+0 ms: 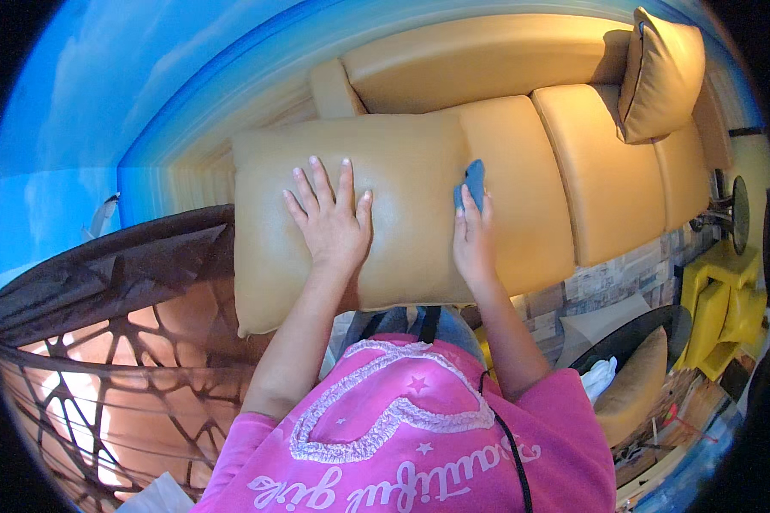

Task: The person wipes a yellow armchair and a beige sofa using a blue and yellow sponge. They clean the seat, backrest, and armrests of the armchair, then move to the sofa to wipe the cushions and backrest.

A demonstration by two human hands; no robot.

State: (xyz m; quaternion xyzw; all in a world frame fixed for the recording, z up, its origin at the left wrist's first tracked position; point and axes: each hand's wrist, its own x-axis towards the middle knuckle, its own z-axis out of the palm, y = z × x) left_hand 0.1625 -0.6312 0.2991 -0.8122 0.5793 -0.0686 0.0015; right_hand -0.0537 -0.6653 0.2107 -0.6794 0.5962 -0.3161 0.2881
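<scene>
A large tan leather-look cushion (411,162) lies in front of me, its right side over the seat of a matching sofa (522,162). My left hand (335,224) rests flat on the cushion's upper face, fingers spread, holding nothing. At the cushion's right edge, my right hand (473,244) grips a small blue-grey pad (475,173). Its far end sticks out past my fingertips, and my hand hides the rest. Whether the pad is a sponge or a folded cloth I cannot tell.
A tan throw pillow (666,77) leans at the sofa's far right end. Dark netting (145,342) hangs at left. On the right are a yellow step stool (723,308), a black-rimmed round seat with a tan cushion (637,385), and a white cloth or glove (599,378).
</scene>
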